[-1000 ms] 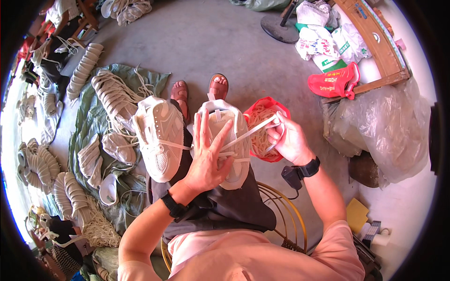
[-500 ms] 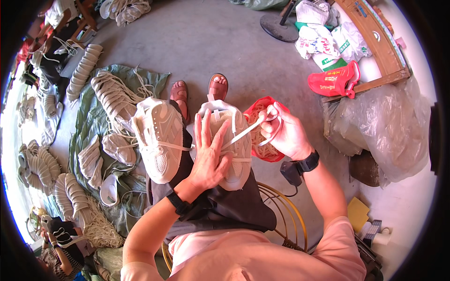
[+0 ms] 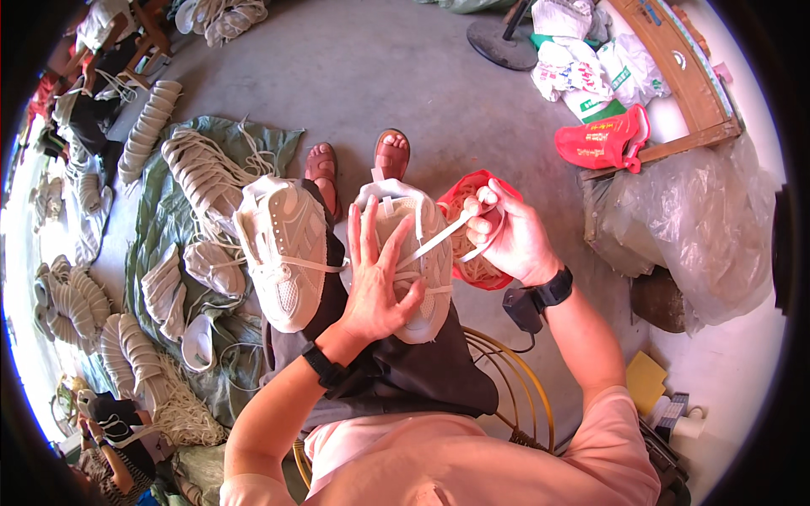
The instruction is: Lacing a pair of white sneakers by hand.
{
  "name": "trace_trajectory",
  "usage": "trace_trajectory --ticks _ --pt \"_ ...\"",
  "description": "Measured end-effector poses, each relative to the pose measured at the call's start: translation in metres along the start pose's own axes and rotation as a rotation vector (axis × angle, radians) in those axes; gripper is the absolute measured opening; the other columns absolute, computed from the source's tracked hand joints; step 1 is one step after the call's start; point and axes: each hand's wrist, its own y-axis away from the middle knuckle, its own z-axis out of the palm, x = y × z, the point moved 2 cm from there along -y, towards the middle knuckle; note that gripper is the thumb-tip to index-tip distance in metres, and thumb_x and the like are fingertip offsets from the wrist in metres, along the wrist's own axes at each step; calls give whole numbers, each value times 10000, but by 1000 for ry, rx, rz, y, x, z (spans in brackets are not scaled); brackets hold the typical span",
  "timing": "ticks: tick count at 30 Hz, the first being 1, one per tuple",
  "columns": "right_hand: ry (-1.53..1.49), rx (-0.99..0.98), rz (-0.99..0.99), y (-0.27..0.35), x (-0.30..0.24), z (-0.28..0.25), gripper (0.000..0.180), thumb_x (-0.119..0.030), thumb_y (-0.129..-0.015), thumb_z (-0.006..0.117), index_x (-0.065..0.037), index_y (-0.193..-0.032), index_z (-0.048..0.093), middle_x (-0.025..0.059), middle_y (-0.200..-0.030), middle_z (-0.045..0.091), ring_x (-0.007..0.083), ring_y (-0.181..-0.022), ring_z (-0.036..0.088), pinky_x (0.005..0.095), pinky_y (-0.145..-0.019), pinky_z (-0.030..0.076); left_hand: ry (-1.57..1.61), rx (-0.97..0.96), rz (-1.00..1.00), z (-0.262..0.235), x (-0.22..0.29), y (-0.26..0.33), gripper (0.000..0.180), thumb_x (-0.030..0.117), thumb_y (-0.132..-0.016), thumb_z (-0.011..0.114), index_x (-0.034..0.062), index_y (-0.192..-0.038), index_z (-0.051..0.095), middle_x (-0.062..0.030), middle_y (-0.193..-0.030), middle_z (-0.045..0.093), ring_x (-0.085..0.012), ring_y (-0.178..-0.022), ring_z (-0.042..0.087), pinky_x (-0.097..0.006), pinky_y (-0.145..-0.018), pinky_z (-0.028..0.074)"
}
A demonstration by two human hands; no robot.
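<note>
Two pale sneakers lie across my lap, toes toward me. My left hand (image 3: 375,291) rests on the right-hand sneaker (image 3: 433,253), its fingers stretched out and spread over the upper. A flat white shoelace (image 3: 441,239) runs taut from that shoe up to my right hand (image 3: 523,240), which pinches it between thumb and fingers, with a loop hanging by the palm. The left-hand sneaker (image 3: 287,261) has a lace threaded low across its front and touches neither hand. Below my right hand, a red bag (image 3: 474,182) holds many loose pale laces.
Stacks of nested shoe uppers (image 3: 202,173) lie on a green sheet (image 3: 283,139) to the left, near a heap of laces (image 3: 181,409). Another person (image 3: 114,460) sits at lower left. A fan base (image 3: 498,44), a red package (image 3: 601,143) and clear plastic (image 3: 692,236) stand right.
Both hands keep nearly the same places, and the lace stays stretched between shoe and right hand. The left thumb has shifted slightly.
</note>
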Motion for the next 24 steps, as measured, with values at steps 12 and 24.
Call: trace_trajectory --ticks 12,24 --pt "115 45 26 -9 -24 15 341 -311 -1081 450 -165 -773 459 -57 -669 396 57 -526 352 229 -552 323 -12 -41 -6 4 1 -6 905 186 -671 718 121 -1507 380 -252 -1632 78 -510 -1510 -36 -631 -1201 81" --pt "255 74 -86 5 -42 17 346 -309 -1072 469 -143 -768 470 -39 -669 423 55 -530 334 234 -558 311 -57 -63 21 6 8 -9 884 194 -660 712 106 -1481 396 -259 -1611 134 -521 -1502 -14 -637 -1199 89"
